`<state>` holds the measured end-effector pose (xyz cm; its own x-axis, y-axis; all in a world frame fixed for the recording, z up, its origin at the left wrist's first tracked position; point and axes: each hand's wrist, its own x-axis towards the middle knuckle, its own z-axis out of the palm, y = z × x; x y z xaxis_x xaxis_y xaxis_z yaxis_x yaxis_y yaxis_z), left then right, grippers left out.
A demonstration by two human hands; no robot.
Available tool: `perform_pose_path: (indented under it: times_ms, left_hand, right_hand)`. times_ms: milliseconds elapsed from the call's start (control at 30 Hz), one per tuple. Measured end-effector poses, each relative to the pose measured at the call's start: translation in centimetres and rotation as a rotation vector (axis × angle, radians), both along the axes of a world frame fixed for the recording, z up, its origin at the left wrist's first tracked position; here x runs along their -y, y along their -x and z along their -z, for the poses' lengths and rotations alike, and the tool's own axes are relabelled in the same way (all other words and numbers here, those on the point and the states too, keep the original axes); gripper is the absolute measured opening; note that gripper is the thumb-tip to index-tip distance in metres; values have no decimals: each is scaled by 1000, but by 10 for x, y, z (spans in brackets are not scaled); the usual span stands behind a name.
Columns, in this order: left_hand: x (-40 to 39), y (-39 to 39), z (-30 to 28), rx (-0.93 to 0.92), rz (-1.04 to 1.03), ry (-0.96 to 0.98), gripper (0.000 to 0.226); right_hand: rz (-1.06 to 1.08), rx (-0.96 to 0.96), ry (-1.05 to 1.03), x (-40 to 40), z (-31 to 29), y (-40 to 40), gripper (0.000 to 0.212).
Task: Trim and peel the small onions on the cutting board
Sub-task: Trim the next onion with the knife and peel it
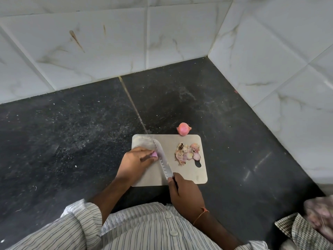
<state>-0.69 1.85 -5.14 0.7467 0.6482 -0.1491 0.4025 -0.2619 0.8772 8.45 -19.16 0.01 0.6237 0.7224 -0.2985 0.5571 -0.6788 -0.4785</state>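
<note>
Dark counter [72, 123]; one board [189, 177]; two onions [183, 129].

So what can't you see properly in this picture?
All in the head view:
- The onion being cut: the left hand covers most of it, only a pink end shows.
- The knife handle: wrapped inside the right hand.
- The pinkish thing at the right edge: blurred and cut off by the frame, so I cannot tell what it is.
- The scraps on the cutting board: too small to count.

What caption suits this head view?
Left hand steadies a small onion while the right hand slices with a knife.
</note>
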Motion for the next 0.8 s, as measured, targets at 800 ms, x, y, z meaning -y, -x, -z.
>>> perform_pose_path:
  times_ms: [800]
  left_hand:
    - [5, 1, 5, 93, -137, 165, 30]
  right_hand:
    - [-21, 17, 66, -32, -2, -6, 34]
